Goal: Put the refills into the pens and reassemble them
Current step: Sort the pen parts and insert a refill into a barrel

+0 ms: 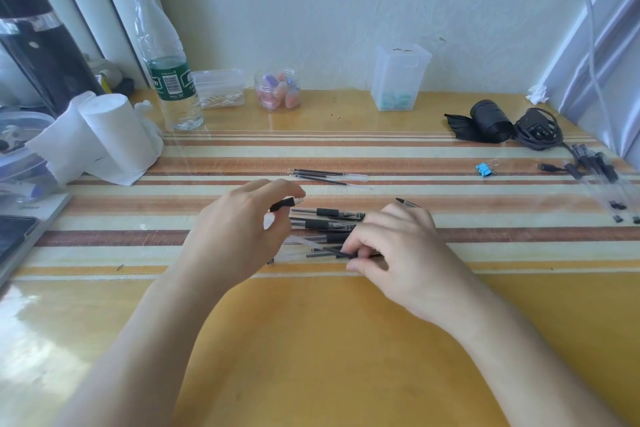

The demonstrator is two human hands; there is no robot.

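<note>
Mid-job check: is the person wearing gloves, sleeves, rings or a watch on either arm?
No. The left hand and right hand have no gloves, rings or markings showing. The left forearm and right forearm are uncovered down to the frame edge: no sleeves, watch, bracelet or cables in view.

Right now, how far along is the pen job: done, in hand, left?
Likely done: bundle of pens far right. In hand: left hand holds a black tip piece; right hand pinches a thin part at the pile. Left: that pile and the loose refills.
</note>
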